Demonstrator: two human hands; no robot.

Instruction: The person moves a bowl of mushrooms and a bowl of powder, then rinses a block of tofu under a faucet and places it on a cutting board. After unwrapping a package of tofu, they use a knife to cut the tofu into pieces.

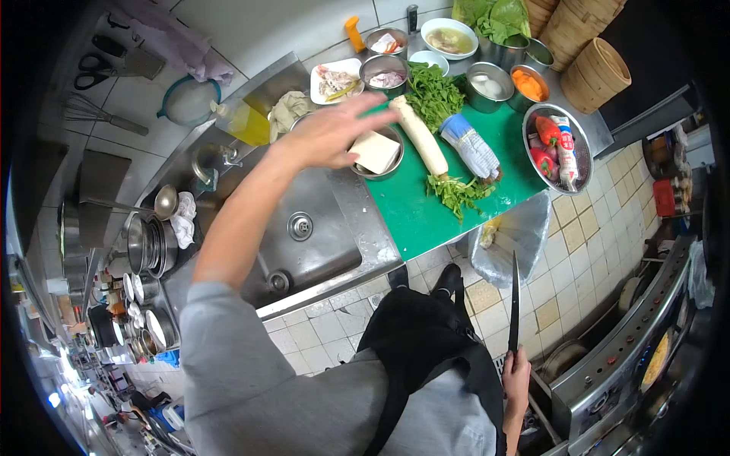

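My left hand (334, 133), fingers spread and holding nothing, is raised over the sink's back right corner, beside a metal bowl with a pale block (376, 152). Its fingertips reach toward the top end of a long white radish (420, 138) on the green board (403, 220). Low on the right, my right hand (517, 375) grips the handle of a long knife (515, 304), blade pointing away from me. Leafy greens (437, 95), a blue and white package (470, 146) and cut leaves (456, 194) lie around the radish.
A steel sink (334, 220) lies left of the board. Bowls and a white plate (323, 93) line the back. A colander (584, 163) with red peppers stands at the right, near bamboo steamers (589, 83). A lined bin (532, 239) is below the board's edge, with a stove (608, 380) farther right.
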